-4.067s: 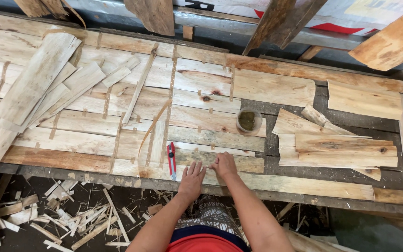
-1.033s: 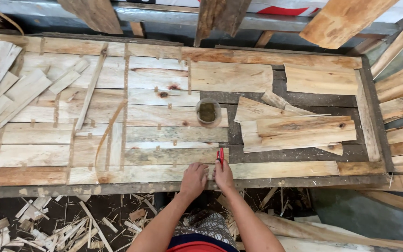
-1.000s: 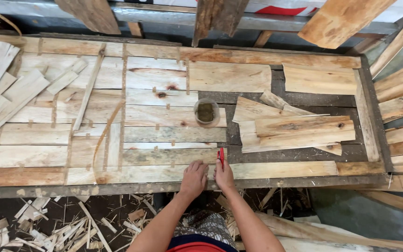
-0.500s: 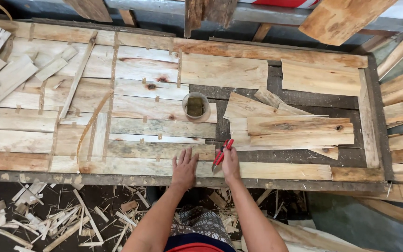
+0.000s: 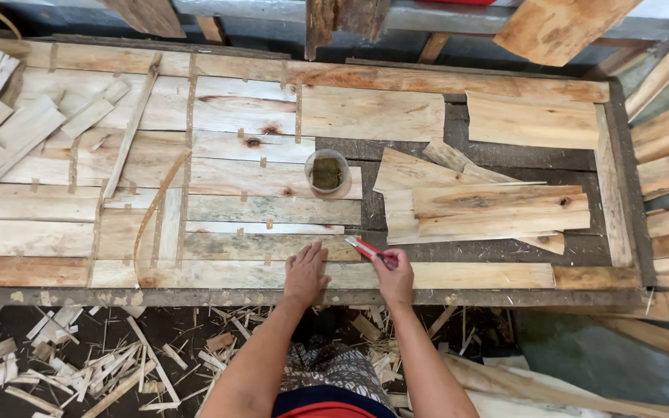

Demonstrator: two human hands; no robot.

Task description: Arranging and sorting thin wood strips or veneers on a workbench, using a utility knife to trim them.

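a rough woodworking workshop: thin veneer sheets (image 5: 257, 155) pieced together across a long plank tabletop (image 5: 427, 296), offcut boards (image 5: 497, 209) stacked at one end, a small glue pot (image 5: 327, 173) among them, and wood shavings and splinters (image 5: 102, 360) littering the dark floor (image 5: 582, 348) below.

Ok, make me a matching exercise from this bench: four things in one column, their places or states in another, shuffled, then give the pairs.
Things:
1. left hand
2. right hand
3. cup
4. scraps

Places or states:
A. on the floor under the bench
B. holds a red cutter
C. flat on a veneer strip, fingers spread
D. stands mid-bench, beyond both hands

Pairs: 1-C, 2-B, 3-D, 4-A
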